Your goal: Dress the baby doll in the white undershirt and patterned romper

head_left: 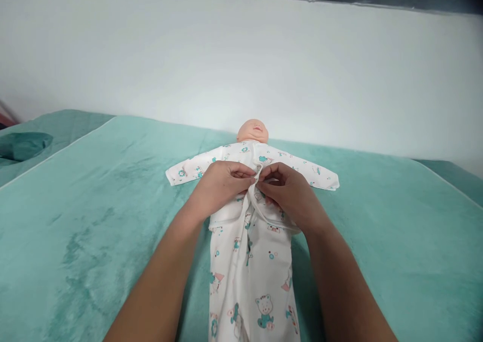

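A baby doll (253, 131) lies on its back on a teal blanket (94, 216), head away from me. It wears a white printed top (249, 156) with sleeves spread sideways and matching trousers (249, 276). My left hand (221, 183) and my right hand (289, 188) meet over the doll's chest. Both pinch the white tie strings (258, 173) at the front of the top, fingers closed on them.
A white wall (241, 65) rises just behind the doll's head. A second teal surface with a dark green folded cloth (22, 145) lies at the far left. Another teal edge shows at the far right (453, 173).
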`<state>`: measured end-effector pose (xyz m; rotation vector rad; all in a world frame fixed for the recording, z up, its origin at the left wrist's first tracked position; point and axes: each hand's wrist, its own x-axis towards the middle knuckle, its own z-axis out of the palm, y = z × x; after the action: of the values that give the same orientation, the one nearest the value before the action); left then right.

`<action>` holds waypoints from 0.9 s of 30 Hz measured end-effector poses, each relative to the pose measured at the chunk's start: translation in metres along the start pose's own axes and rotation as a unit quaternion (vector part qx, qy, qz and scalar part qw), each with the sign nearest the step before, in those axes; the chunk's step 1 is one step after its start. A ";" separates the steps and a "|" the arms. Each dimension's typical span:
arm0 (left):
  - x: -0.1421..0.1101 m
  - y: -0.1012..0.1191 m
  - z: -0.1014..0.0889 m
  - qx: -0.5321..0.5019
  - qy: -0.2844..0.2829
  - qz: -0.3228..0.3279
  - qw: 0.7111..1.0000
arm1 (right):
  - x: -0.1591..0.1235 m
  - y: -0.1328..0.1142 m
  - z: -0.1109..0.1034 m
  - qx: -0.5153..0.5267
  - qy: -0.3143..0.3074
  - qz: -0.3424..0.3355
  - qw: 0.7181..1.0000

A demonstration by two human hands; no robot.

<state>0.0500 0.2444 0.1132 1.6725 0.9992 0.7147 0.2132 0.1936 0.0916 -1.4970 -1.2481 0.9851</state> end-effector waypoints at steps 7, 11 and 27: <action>0.001 -0.003 0.002 0.092 0.037 0.022 0.995 | 0.000 0.000 0.001 -0.009 0.003 -0.004 1.000; -0.001 -0.003 0.005 0.093 0.042 0.038 0.994 | -0.001 -0.001 0.003 -0.023 0.008 -0.004 1.000; 0.003 -0.004 0.008 -0.071 0.035 -0.003 0.997 | -0.001 0.000 -0.004 0.016 -0.032 -0.004 0.999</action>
<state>0.0573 0.2438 0.1064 1.5307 0.9792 0.8268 0.2166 0.1922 0.0922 -1.4435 -1.2763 1.0498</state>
